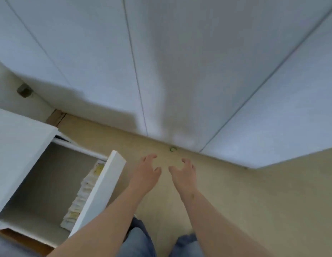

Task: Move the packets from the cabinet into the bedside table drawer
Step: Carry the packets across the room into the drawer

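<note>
Both hands are out in front, low over the floor (pixel 254 201), and neither holds anything. The left hand (pixel 146 171) and the right hand (pixel 183 173) sit just beside each other, fingers spread and loosely curled.

The only packets (pixel 83 193) in view lie in the open drawer (pixel 104 190) at near left, packed in a row against the inside of its front panel. The cabinet (pixel 161 71) fills the far side, its white doors shut.

The packets look thin, flat and light, probably soft paper or foil that bends easily. A small bundle is likely best pinched across its flat faces, thumb on one side and fingers on the other. A loose grip could let them fan out or slide apart.

Whatever is left in the cabinet is hidden behind the doors, and no handle shows on them. The worktop (pixel 18 149) covers the drawer's left part. The picture is blurred, so the packets' print cannot be read or their number counted. A small green thing (pixel 173 149) lies on the floor at the cabinet's foot, too small to identify.
</note>
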The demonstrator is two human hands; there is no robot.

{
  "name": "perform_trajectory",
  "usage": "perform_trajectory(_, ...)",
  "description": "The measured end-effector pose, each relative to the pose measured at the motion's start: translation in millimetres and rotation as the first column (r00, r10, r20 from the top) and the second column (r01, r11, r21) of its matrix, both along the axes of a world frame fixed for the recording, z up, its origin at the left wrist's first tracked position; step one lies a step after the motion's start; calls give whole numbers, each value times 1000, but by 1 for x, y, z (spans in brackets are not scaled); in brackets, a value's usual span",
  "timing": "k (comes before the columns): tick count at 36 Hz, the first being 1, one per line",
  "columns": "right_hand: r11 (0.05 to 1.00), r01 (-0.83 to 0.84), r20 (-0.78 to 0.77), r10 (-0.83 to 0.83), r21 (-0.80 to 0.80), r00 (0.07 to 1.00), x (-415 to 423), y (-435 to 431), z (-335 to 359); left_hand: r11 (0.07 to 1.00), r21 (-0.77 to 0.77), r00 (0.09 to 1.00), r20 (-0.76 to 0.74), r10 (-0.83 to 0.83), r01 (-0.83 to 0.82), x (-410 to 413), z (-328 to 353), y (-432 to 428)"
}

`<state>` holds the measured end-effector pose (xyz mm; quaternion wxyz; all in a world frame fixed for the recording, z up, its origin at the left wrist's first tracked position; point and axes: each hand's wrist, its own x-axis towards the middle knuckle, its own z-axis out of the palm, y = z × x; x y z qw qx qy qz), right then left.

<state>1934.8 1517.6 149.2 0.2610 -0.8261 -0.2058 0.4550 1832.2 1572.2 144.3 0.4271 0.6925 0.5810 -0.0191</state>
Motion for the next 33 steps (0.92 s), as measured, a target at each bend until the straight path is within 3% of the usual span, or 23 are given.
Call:
perform_trajectory(6,945,317,-25,-316,85,948,131,-94,24,985,25,981,86,-172,170,152,20,-67)
perform_trajectory(12,774,606,-75,-604,182,794,250,-203,49,959,-64,930,270,-248,275,294,43,-154)
perform_trajectory(22,313,921,-116,-931,233,346,404,-362,59,812,-127,784,381,-490,570,503,72,-300)
perform_trajectory(28,45,954,-127,-988,295,86,507,-465,68,667,-117,642,434,-632,736,635,78,-404)
perform_trajectory(33,-182,928,-140,-980,325,-144,578,-558,87,492,-109,485,440,-756,864,726,89,-504)
